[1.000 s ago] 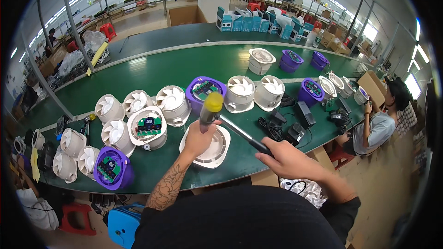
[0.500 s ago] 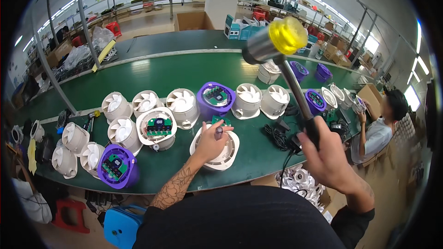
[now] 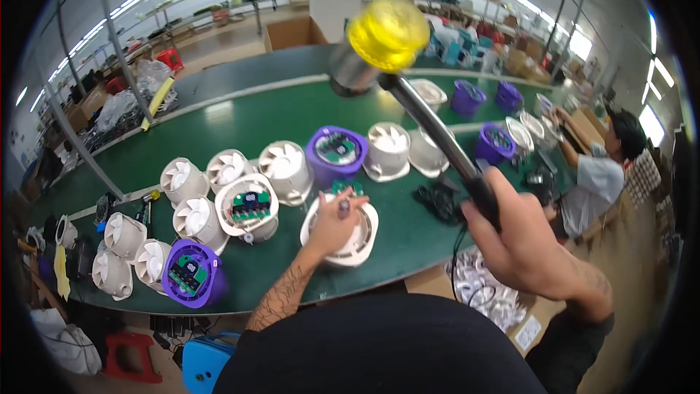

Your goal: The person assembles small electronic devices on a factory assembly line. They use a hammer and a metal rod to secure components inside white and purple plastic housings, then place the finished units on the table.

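My right hand [image 3: 521, 244] is closed round the black grip of a mallet [image 3: 430, 120], raised high over the bench. The mallet has a metal head with a translucent yellow face [image 3: 390, 33]. Low over a white round fan housing [image 3: 364, 244], my left hand [image 3: 334, 226] grips a short rod [image 3: 343, 209], seen nearly end-on; its lower end is hidden under the hand. A green circuit board [image 3: 347, 187] shows at the housing's far rim. Just left of it stands a white housing [image 3: 248, 208] fitted with a circuit board.
White fan units [image 3: 284, 168] and purple housings [image 3: 337, 153] with boards stand around on the green bench [image 3: 408, 230]. Black cables [image 3: 437, 201] lie to the right. A box of white parts [image 3: 488, 292] is below the front edge. A co-worker [image 3: 598, 168] sits at far right.
The mallet's head has swung up and to the left in view, and my right hand has shifted slightly. My left hand stays over the white housing. The view has tilted a little.
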Motion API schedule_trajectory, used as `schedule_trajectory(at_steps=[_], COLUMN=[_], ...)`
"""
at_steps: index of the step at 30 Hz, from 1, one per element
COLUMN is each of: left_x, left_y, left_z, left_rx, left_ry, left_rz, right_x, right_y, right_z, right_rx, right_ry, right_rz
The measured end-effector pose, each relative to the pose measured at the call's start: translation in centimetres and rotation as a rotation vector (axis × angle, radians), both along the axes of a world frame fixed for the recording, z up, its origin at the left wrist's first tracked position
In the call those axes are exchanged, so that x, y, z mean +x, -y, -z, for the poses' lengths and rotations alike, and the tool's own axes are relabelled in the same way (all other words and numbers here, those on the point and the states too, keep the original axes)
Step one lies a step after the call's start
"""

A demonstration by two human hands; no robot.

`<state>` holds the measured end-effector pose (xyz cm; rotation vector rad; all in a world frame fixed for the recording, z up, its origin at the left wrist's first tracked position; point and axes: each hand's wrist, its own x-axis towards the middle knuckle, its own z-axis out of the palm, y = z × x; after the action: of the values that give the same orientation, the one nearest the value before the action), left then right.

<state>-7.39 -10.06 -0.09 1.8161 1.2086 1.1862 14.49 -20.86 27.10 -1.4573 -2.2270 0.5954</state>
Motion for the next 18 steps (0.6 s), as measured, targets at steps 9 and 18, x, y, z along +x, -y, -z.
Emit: schedule_trajectory(at_steps=[9,18], left_x=[-0.1,-0.6], left_y=[-0.6,-0.1], left_z=[-0.7,-1.0], left_rx=[-0.221,-0.162], left_ry=[0.059,0.002], left_rz=[0.098,0.139], right_x=[1.2,1.2], right_y=[-0.3,-0.8], right_z=[4.5,4.9], right_rx=[-0.066,-0.044], right_ry=[0.086,0.046], right_rz=[-0.049,-0.073])
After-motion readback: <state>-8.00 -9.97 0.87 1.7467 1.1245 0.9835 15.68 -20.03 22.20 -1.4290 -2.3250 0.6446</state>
